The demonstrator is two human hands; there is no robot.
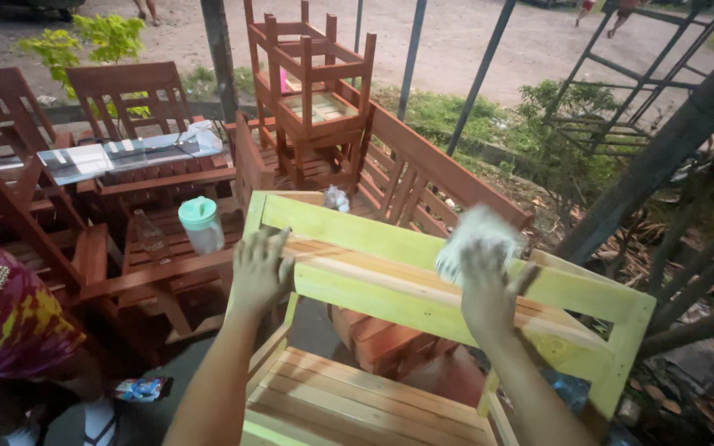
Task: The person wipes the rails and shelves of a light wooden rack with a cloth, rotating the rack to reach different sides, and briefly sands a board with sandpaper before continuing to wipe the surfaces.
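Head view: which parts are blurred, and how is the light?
Head view: the white cloth in the right hand is smeared by motion; the left hand on the pale wooden chair is slightly soft; the daylight is even, with no glare.

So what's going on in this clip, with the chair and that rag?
A person stands over a pale, yellowish unfinished wooden chair. The left hand rests flat on the chair's backrest slats, steadying it. The right hand presses a blurred white cloth against the backrest's top rail. Behind stand reddish-brown finished wooden chairs, some stacked, and a white jug with a mint-green lid sits on a low reddish slatted table.
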